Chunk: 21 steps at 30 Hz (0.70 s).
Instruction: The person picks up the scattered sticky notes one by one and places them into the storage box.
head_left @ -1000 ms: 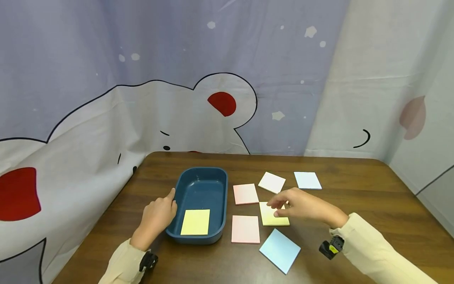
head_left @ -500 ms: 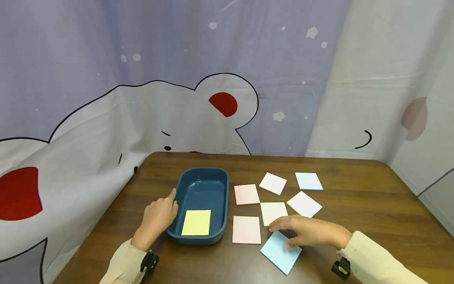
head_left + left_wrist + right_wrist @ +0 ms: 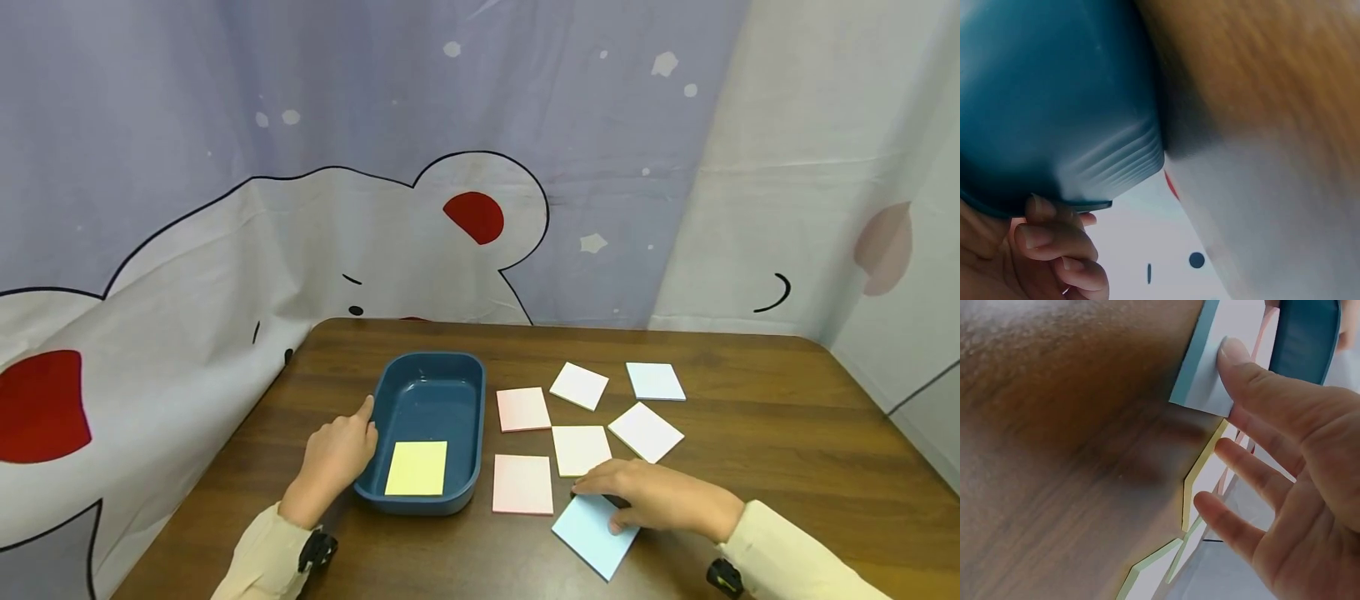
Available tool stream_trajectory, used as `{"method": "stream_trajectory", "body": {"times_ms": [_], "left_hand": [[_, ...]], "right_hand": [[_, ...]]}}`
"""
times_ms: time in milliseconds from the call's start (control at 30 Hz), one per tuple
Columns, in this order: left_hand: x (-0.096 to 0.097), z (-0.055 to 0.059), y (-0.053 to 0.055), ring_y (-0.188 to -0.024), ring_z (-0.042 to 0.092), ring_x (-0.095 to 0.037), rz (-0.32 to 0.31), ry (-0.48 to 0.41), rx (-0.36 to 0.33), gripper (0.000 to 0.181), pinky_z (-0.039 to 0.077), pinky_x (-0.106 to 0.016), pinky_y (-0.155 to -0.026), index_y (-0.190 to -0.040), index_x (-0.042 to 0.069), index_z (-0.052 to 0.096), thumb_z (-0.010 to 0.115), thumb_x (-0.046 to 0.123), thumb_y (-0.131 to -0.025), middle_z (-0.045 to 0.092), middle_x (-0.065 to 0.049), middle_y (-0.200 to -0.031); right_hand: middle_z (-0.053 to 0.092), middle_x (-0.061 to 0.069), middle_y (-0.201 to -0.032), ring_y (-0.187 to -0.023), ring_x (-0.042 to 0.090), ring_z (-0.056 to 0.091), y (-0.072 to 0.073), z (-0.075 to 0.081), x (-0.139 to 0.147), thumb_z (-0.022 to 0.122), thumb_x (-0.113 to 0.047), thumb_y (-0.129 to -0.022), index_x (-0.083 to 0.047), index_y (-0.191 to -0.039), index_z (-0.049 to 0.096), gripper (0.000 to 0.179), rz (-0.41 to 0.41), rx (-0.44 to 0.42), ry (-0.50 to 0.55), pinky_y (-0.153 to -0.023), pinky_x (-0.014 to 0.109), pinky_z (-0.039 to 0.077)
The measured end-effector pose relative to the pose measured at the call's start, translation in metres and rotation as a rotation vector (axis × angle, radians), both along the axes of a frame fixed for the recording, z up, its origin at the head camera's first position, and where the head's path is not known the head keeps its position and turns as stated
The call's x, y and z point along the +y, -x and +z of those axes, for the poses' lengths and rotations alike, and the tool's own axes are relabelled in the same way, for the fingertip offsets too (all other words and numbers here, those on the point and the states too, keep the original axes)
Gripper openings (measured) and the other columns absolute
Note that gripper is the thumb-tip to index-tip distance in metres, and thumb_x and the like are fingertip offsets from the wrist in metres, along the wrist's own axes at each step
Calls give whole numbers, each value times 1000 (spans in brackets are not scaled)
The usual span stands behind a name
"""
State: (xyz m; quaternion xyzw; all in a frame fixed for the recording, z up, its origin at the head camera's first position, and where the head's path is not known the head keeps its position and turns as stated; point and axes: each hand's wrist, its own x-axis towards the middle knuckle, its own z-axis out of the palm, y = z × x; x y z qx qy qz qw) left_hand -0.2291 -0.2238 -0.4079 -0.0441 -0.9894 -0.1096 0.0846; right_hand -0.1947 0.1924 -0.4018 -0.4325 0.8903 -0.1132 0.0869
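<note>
Across a corner of the square light-blue paper pad [image 3: 595, 540] on the brown wooden counter [image 3: 787, 408], the right hand [image 3: 651, 497] spreads a wide grip, fingertip contact unclear, having left the square pale-yellow pad [image 3: 581, 450], while the left hand [image 3: 335, 454] holds the rim of the rectangular dark-blue tub [image 3: 431, 412].

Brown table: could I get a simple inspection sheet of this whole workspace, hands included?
Surface: brown wood-grain table.
Job's things: blue tray with one yellow pad inside; seven square pads lie right of it, counting the front blue pad.
Clutter: nothing seen.
Hands: left hand holds the tray's left rim; right hand has its thumb on the front blue pad.
Cables: nothing seen.
Surroundings: printed lilac-and-white cloth behind the table.
</note>
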Motion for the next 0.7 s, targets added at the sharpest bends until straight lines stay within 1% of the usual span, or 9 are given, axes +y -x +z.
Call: {"method": "stream_trajectory", "body": {"times_ms": [100, 333, 433, 533, 700], "left_hand": [[0, 0, -1, -39, 26, -14, -1, -4, 5, 50, 21, -26, -39, -142, 0, 45, 51, 18, -96, 40, -3, -44], [1, 2, -2, -39, 27, -14, -1, 1, 12, 50, 21, -26, -39, -141, 0, 45, 52, 18, -96, 39, -3, -44], [1, 2, -2, -39, 27, -14, -4, 2, 14, 50, 21, -25, -39, -141, -1, 45, 52, 18, -96, 39, -3, -44], [1, 2, -1, -39, 27, -14, -3, 1, 12, 50, 21, -25, -39, -142, -1, 45, 52, 18, -96, 39, -3, -44], [1, 1, -1, -39, 27, -14, 1, 4, 6, 50, 21, -26, -39, -142, 0, 44, 52, 18, -96, 39, -3, -44]], "right_hand": [[62, 2, -128, -119, 24, 57, -2, -1, -1, 77, -18, -76, -11, -127, 63, 53, -3, 29, 1, -93, 39, 49], [62, 5, -128, -118, 25, 56, -4, -5, -2, 77, -18, -75, -9, -126, 63, 53, 33, 108, 2, -88, 42, 49], [62, 4, -126, -115, 24, 57, -4, -5, -3, 77, -19, -75, -8, -127, 62, 55, 20, 102, 1, -86, 40, 49], [62, 2, -123, -109, 19, 58, -3, -3, -3, 78, -19, -74, -7, -128, 61, 58, 8, 79, 2, -83, 36, 47], [58, -3, -118, -101, 10, 55, -1, 1, -6, 80, -20, -72, -9, -126, 62, 58, -3, 38, -20, -80, 32, 46]]}}
